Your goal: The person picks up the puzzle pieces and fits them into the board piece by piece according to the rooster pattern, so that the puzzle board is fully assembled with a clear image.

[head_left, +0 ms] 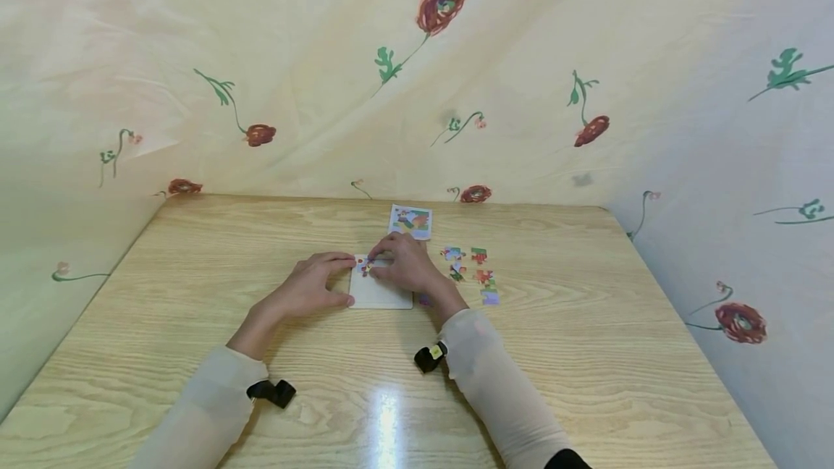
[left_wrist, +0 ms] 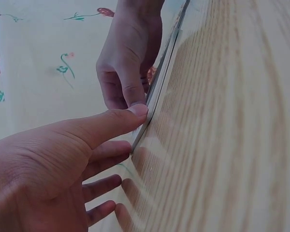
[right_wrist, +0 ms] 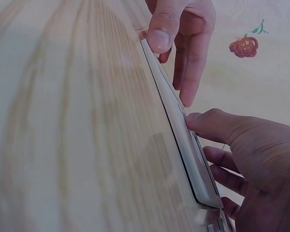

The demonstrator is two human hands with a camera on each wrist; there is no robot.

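A white puzzle board (head_left: 384,297) lies flat on the table, with a small printed patch of puzzle (head_left: 362,266) at its upper left corner. My left hand (head_left: 311,286) spans the board's left side, thumb at the near corner and forefinger at the far one, fingers fairly straight. In the left wrist view its thumb (left_wrist: 130,113) rests on the board's edge. Over the board, my right hand (head_left: 407,266) has its thumb and forefinger at the puzzle piece in that corner, pinching it; the fingers partly hide it. The right wrist view shows the right thumb (right_wrist: 210,121) low against the board.
Several loose puzzle pieces (head_left: 483,277) lie right of the board, some beside the right wrist. Behind the right hand is a picture card (head_left: 410,221) with a coloured print. A flowered cloth (head_left: 313,93) hangs at the back edge of the wooden table (head_left: 573,353).
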